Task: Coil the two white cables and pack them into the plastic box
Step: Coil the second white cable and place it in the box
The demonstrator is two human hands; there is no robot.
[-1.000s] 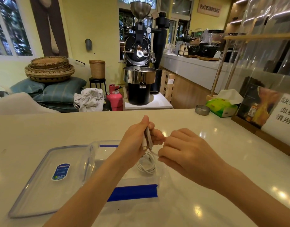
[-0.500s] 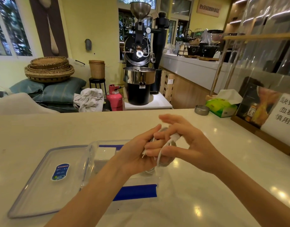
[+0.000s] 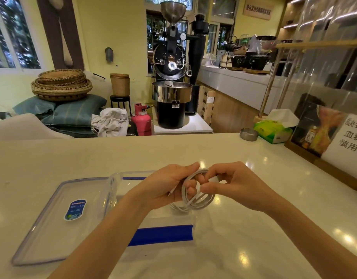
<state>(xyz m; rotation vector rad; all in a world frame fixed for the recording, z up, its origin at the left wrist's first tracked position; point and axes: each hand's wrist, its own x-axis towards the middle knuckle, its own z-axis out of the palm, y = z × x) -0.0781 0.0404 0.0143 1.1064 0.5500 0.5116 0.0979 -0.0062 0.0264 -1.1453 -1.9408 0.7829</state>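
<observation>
A white cable (image 3: 200, 204) hangs as a round coil of a few loops around the fingers of my left hand (image 3: 169, 186), above the clear plastic box (image 3: 113, 184) with blue clips. A short plug end pokes out near my left palm. My right hand (image 3: 234, 182) pinches the cable's other white end at the top of the coil. A second white cable (image 3: 176, 208) seems to lie coiled inside the box just under my hands, mostly hidden.
The box's clear lid (image 3: 52, 222) with a blue label lies flat left of the box. A metal ashtray (image 3: 248, 134) and a green tissue pack (image 3: 274, 130) sit at the counter's far right, beside a framed sign (image 3: 335, 137).
The cable went from a bunch pinched between my hands to an open round coil on my left fingers. My right hand moved from wrapping over the left to pinching the end.
</observation>
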